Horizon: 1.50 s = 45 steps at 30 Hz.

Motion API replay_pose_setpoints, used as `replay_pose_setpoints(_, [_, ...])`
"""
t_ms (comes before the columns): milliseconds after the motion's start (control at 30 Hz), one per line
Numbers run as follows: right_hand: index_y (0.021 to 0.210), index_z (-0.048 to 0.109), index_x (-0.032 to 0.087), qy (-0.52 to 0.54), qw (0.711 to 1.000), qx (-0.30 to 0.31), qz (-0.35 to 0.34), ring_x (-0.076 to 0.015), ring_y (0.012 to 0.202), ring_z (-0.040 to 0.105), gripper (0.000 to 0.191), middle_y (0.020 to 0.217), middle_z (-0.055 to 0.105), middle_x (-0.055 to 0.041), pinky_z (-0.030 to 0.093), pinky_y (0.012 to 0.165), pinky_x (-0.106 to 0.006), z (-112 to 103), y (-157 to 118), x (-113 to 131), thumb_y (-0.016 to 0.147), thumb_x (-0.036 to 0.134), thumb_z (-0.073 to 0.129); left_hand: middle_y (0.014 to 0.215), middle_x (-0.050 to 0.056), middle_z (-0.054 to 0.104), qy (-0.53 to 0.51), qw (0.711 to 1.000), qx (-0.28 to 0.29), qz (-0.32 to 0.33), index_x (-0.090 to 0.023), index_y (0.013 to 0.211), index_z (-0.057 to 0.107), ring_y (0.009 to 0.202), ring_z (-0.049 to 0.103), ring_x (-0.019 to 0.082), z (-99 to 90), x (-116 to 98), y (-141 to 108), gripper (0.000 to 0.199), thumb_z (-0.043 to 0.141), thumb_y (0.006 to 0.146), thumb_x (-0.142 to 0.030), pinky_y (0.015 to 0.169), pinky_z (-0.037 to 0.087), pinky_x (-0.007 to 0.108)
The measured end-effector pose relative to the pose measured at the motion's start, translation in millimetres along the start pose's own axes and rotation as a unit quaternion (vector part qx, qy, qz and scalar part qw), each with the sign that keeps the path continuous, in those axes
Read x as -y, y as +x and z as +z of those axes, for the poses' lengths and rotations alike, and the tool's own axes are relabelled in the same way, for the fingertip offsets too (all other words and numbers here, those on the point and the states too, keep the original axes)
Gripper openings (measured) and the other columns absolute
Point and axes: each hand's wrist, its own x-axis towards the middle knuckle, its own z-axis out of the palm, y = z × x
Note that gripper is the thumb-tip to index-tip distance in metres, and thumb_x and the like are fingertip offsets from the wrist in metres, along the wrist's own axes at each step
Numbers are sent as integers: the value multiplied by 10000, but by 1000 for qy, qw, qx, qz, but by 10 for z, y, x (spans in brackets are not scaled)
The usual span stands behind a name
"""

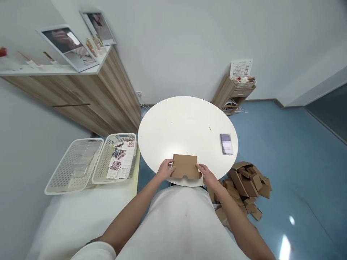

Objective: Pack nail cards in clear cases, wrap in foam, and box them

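A flat brown cardboard box (185,166), its front edge marked by a small half-round notch, lies at the near edge of the round white table (184,119). My left hand (165,170) grips its left side with thumb and fingers. On the opposite side, my right hand (207,175) has its fingers against the right edge, holding the box between both hands. The lid side looks closed, and what may be inside is hidden.
A purple-and-white item (226,144), partly pixelated, rests on the table's right. Cardboard boxes (244,187) are heaped on the floor at right. To the left stand a white basket with printed cards (119,162) and another basket (61,171). A wooden cabinet (119,83) stands behind.
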Motion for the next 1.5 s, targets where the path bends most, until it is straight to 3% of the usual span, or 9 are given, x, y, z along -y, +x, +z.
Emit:
replay_pose_setpoints(67, [1218, 446, 348, 17, 1000, 10, 0, -203, 1125, 450, 620, 1318, 405, 27, 399, 888, -325, 68, -10, 3, 670, 63, 384, 1018, 95, 533, 75, 996, -10, 44, -194, 967, 586, 890, 544, 216, 51, -5, -29, 263, 541, 709, -211, 835, 434, 348])
replay_pose_setpoints(267, [1205, 465, 303, 12, 999, 3, 39, -261, 1125, 443, 591, 1371, 327, -22, 409, 857, -373, 211, 76, -44, 652, 95, 461, 1007, 93, 520, 134, 989, -18, 67, -186, 973, 594, 960, 514, 220, 80, 39, -47, 274, 519, 709, -198, 872, 404, 363])
replay_pose_setpoints(467, [1316, 301, 287, -31, 997, 8, 70, -253, 1149, 417, 638, 1304, 388, -73, 367, 910, -380, 189, -42, 59, 718, 202, 505, 1235, 118, 440, 48, 998, -12, 46, -201, 1277, 358, 1129, 433, 267, 37, 164, -218, 672, 614, 672, -345, 939, 342, 407])
replay_pose_setpoints(567, [1336, 247, 276, -12, 997, 14, 75, -242, 1115, 435, 734, 1224, 444, -73, 360, 920, -384, 208, -88, 122, 684, 291, 584, 1212, 115, 474, 11, 997, 43, 71, -211, 1279, 355, 1089, 462, 274, 47, 149, -284, 769, 685, 599, -356, 912, 366, 412])
replay_pose_setpoints(700, [1342, 222, 250, 30, 996, -10, 79, -233, 1110, 425, 793, 1209, 421, -84, 359, 927, -381, 193, -72, 213, 666, 403, 606, 1132, 119, 497, 23, 996, 26, 85, -195, 1299, 331, 1051, 470, 264, 38, 10, -301, 839, 699, 576, -410, 874, 389, 374])
replay_pose_setpoints(900, [1291, 346, 267, 85, 991, -80, 70, -215, 1022, 479, 571, 1111, 484, -71, 392, 876, -374, 17, 118, 313, 774, 488, 445, 1015, 81, 499, 55, 997, 4, 55, -214, 1309, 330, 920, 516, 221, -76, -199, -166, 752, 591, 667, -506, 812, 400, 323])
replay_pose_setpoints(1100, [1112, 573, 250, 66, 986, -113, 105, -218, 937, 513, 430, 941, 560, -69, 372, 875, -360, -99, 349, 347, 814, 486, 371, 911, 77, 499, 140, 989, -23, 36, -175, 1291, 357, 816, 519, 212, -97, -297, 2, 554, 459, 788, -384, 723, 403, 307])
replay_pose_setpoints(1300, [1064, 604, 269, 186, 969, -104, 127, -214, 960, 522, 397, 1127, 579, -29, 391, 849, -359, -119, 423, 404, 762, 482, 460, 848, 62, 534, 178, 980, -40, 75, -182, 1280, 368, 821, 519, 214, -107, -344, 26, 527, 479, 780, -302, 729, 400, 309])
replay_pose_setpoints(1500, [1025, 631, 236, 271, 947, -80, 154, -182, 841, 542, 443, 1084, 599, -37, 422, 782, -336, -143, 405, 411, 737, 524, 456, 819, 40, 578, 129, 987, -36, 87, -207, 1229, 441, 751, 531, 184, -174, -354, -11, 486, 468, 787, -407, 727, 412, 303])
